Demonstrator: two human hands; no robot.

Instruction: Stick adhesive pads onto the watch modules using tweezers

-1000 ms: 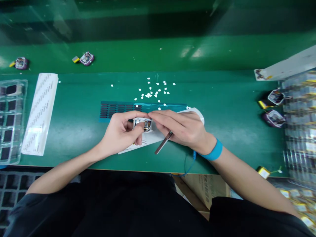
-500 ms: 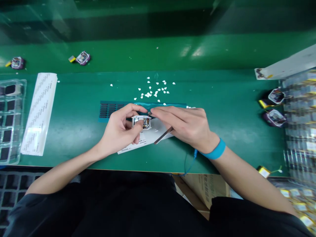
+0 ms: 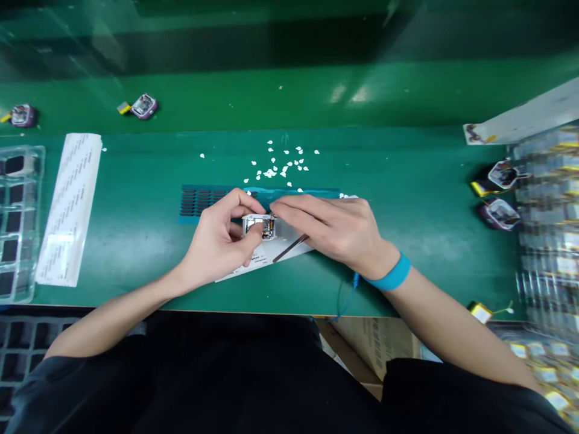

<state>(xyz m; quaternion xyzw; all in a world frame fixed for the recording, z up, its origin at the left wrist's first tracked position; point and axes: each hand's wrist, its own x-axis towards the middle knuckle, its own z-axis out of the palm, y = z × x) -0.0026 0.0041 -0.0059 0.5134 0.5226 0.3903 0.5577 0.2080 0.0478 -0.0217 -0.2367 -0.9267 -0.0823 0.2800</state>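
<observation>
My left hand (image 3: 226,235) is closed around a small white device housing (image 3: 272,232) with its circuit board showing. The thumb lies across the board. My right hand (image 3: 332,226), with a blue wrist strap (image 3: 393,272), is closed, its thumb and fingertips meeting at the housing's upper right corner. Tweezers (image 3: 289,248) stick out below the right palm, their dark end pointing down left; what the fingertips pinch is too small to make out. Beneath both hands lie a white printed sheet (image 3: 262,260) and a teal strip with dark pads (image 3: 192,205).
Small white stickers (image 3: 271,173) are scattered behind the hands. At the left are a white label sheet (image 3: 67,211) and a clear tray (image 3: 27,241). Purple housings (image 3: 145,106) with yellow batteries lie at the back; another purple housing (image 3: 500,214) sits right, beside stacked clear trays (image 3: 547,241).
My right fingertips have shifted slightly left and down along the housing's corner. The tweezers' free end has swung a little left. The left hand keeps its hold.
</observation>
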